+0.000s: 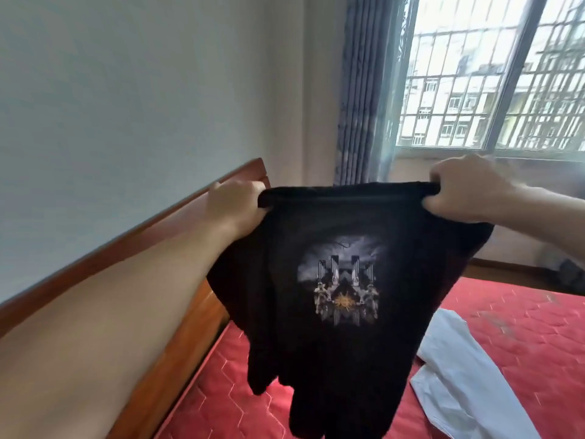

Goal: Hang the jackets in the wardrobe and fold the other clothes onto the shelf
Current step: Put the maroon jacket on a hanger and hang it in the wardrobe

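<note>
Both hands hold a black T-shirt [332, 327] up at mid-frame: the left hand [235, 205], left of centre, has its fingers curled round one end of the bunched top edge, and the right hand [468, 188], at the right, grips the other end with fingers folded over the cloth and thumb beneath. Stretched between them, the top edge forms a thick dark roll, and the soft matte fabric falls in loose folds toward the lower centre of the frame, ending in uneven hanging lobes. A grey and gold printed graphic with pipe-like columns sits at the middle of the shirt. Below lies a bed with a red quilted mattress [522, 327] stitched in a hexagon pattern, and a smooth white garment [459, 375] lies crumpled on it at the lower right. A polished reddish wooden headboard [177, 223] runs diagonally along a plain pale wall [126, 90] on the left. At the upper right, a barred window [493, 77] shows apartment blocks, with a blue-grey pleated curtain [364, 90] beside it.
</note>
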Available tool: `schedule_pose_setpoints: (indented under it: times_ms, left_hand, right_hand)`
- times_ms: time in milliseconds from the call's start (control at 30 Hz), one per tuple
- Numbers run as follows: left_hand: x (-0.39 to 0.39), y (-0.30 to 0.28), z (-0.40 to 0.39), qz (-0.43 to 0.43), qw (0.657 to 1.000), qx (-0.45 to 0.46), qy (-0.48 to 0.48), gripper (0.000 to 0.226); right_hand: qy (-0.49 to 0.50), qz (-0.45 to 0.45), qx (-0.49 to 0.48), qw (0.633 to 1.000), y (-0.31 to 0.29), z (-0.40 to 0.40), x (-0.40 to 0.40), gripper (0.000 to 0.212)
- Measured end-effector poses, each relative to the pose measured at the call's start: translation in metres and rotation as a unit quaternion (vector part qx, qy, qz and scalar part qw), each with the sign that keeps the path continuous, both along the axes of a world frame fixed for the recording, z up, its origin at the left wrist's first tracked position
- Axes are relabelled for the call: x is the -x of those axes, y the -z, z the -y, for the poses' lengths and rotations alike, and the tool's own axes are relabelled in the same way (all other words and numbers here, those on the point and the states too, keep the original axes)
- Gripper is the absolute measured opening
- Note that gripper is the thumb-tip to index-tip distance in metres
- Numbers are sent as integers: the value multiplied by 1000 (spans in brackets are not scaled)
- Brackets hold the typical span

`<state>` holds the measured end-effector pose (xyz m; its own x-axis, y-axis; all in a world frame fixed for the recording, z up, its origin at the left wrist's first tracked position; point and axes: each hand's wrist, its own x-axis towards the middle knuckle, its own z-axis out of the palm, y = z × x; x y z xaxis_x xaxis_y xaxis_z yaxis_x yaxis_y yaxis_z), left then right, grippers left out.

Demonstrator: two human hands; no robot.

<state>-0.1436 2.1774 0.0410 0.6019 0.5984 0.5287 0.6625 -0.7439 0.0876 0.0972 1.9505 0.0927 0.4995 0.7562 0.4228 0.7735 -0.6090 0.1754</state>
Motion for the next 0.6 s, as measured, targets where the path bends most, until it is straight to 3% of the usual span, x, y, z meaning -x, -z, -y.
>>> schedule_pose_setpoints:
  times_ms: [100, 167, 233, 300, 367, 433, 533, 600]
  left_hand:
    - [-10, -12, -1, 204, 974, 92, 42, 15]
    - [-10, 0, -7, 150, 980, 105, 80, 1]
    - [-13, 19, -10, 65, 983, 124, 122, 14]
    - [-20, 33, -8, 20, 978, 138, 154, 15]
    - [-31, 29, -1, -15, 978, 114, 174, 8]
    - [-38, 14, 5, -31, 978, 98, 184, 12]
    - [-51, -9, 15, -47, 982, 85, 163, 31]
    - [-61, -19, 22, -83, 974, 124, 171, 36]
  right_hand:
    - [-32, -103, -87, 990, -16, 14, -8, 21]
    - [-23, -241, 1, 970, 1, 27, -9, 24]
    - [33, -364, 61, 929, 38, 43, -11, 22]
    - [73, -402, 41, 912, 73, 59, -14, 22]
    - [94, -365, -24, 926, 89, 71, -17, 27]
    - [121, -252, -45, 959, 78, 79, -18, 38]
    - [204, -52, 24, 977, 47, 85, -10, 58]
    - [254, -6, 81, 964, 30, 88, -6, 65]
